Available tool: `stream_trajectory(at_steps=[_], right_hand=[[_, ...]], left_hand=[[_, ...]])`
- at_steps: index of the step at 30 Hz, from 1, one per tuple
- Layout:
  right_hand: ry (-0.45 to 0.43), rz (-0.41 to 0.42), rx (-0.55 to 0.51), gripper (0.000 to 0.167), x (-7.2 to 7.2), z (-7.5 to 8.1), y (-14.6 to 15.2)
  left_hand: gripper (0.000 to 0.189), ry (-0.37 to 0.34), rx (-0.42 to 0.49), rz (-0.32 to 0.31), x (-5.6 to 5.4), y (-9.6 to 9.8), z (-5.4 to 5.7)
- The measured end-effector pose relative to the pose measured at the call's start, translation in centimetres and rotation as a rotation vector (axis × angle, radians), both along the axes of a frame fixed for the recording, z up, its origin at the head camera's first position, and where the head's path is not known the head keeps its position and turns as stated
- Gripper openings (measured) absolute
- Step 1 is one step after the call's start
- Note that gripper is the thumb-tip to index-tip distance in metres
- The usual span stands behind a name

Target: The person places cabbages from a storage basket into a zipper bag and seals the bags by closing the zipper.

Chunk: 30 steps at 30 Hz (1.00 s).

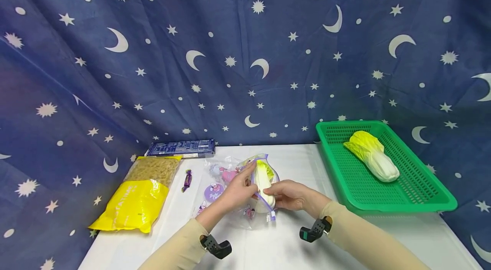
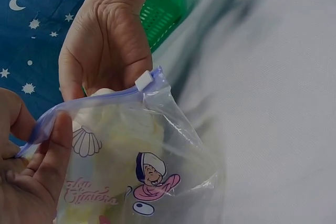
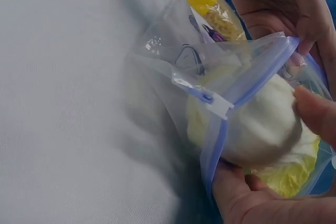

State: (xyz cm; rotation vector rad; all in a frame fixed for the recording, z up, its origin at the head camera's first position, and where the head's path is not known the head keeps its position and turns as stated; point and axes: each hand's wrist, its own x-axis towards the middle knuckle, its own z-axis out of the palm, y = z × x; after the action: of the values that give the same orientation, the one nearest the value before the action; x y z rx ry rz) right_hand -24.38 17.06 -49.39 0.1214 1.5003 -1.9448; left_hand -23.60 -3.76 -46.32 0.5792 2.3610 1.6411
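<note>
A clear zip bag (image 2: 178, 156) with a purple zip edge and printed cartoon figures stands with its mouth spread. One napa cabbage (image 3: 268, 124) sits partly inside it, white base toward the mouth. With thumb and fingers, my left hand (image 1: 238, 188) pinches the zip edge on the left. My right hand (image 1: 290, 195) grips the cabbage's white base at the mouth, as the right wrist view shows. Clear printed plastic (image 1: 214, 192) spreads under my left hand; whether it is a separate bag, I cannot tell.
A green basket (image 1: 347, 193) holding another napa cabbage (image 1: 372, 157) stands at right. To the left lie a yellow pasta bag (image 1: 134, 206) and a small purple-wrapped candy (image 1: 186, 180). A flat dark blue package (image 1: 182, 148) lies at the back by the patterned curtain.
</note>
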Motion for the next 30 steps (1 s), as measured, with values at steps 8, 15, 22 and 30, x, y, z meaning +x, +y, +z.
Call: stream_trajectory(at_steps=[8, 15, 22, 30], right_hand=[[-0.077, -0.070, 0.001, 0.048, 0.0, -0.3, -0.3], [0.070, -0.030, 0.113, 0.036, -0.2, -0.2, -0.5], [0.176, -0.022, 0.264, 0.059, 0.0, 0.7, -0.5], [0.426, -0.273, 0.607, 0.034, 0.9, 1.3, 1.0]], left_hand=[[0.080, -0.047, 0.048, -0.016, 0.1, 0.0, -0.7], [0.080, -0.065, 0.110, -0.017, 0.3, 0.2, -0.3], [0.080, -0.067, 0.119, 0.013, -0.5, 0.0, -0.6], [0.083, -0.093, 0.186, -0.003, -0.9, -0.3, -0.8]])
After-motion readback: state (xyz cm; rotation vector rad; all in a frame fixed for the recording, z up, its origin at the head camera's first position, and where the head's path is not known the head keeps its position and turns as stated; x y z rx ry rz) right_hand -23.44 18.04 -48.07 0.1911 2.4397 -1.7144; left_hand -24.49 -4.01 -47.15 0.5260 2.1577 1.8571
